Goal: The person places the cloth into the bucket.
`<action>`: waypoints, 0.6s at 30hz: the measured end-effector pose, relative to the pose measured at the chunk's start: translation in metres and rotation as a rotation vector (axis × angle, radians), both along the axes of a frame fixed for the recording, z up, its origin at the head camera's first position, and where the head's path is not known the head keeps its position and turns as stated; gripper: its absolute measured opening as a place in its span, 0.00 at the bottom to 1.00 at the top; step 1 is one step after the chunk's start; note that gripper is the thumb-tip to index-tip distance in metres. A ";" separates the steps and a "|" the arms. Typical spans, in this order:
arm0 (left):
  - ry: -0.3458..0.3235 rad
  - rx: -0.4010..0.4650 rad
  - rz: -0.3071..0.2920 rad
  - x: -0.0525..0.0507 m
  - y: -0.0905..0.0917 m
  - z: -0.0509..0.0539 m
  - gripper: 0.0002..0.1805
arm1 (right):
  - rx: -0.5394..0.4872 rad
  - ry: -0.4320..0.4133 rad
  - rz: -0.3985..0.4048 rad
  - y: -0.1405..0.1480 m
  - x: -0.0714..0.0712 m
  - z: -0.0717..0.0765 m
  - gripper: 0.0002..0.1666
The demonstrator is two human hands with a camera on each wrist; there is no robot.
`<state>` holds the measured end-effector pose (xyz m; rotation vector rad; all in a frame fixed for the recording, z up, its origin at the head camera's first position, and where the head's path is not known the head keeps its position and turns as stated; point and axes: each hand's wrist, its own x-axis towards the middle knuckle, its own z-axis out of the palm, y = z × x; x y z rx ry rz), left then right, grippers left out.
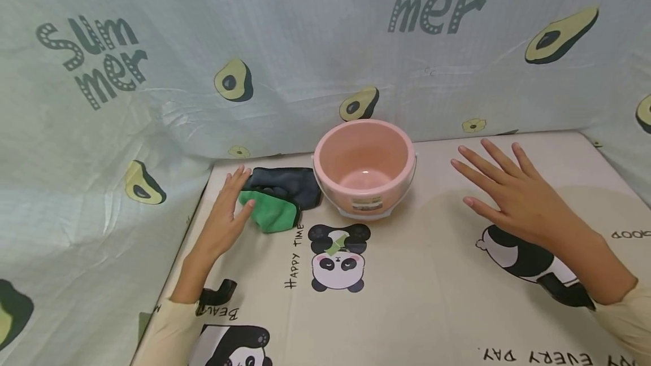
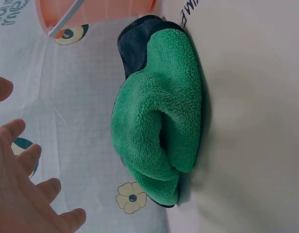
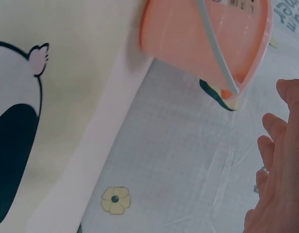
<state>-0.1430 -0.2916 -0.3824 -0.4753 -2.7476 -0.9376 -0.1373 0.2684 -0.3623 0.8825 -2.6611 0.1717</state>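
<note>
A cream sleeve (image 1: 170,329) lies nearest, leading to the left hand (image 1: 224,222), whose extended fingers grasp nothing and overlap the edge of a green-and-dark cloth (image 1: 272,212) in the head view. The right hand (image 1: 524,202) spreads its fingers wide, likewise released. Between them, a pink bucket (image 1: 364,154) stands upright on the panda-print tabletop (image 1: 407,281), just beside the cloth, before an avocado-print sheet (image 1: 305,27). Both hands point forward, the right one's back uppermost.
</note>
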 end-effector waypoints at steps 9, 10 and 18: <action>0.003 0.004 -0.018 -0.001 0.003 0.003 0.35 | -0.027 0.007 0.020 -0.018 -0.014 0.007 0.45; 0.006 0.002 -0.017 -0.001 0.003 0.003 0.35 | -0.038 -0.004 0.021 -0.021 -0.015 0.008 0.45; -0.014 -0.007 -0.014 -0.007 0.008 0.003 0.34 | -0.139 -0.122 0.029 -0.045 -0.034 0.012 0.41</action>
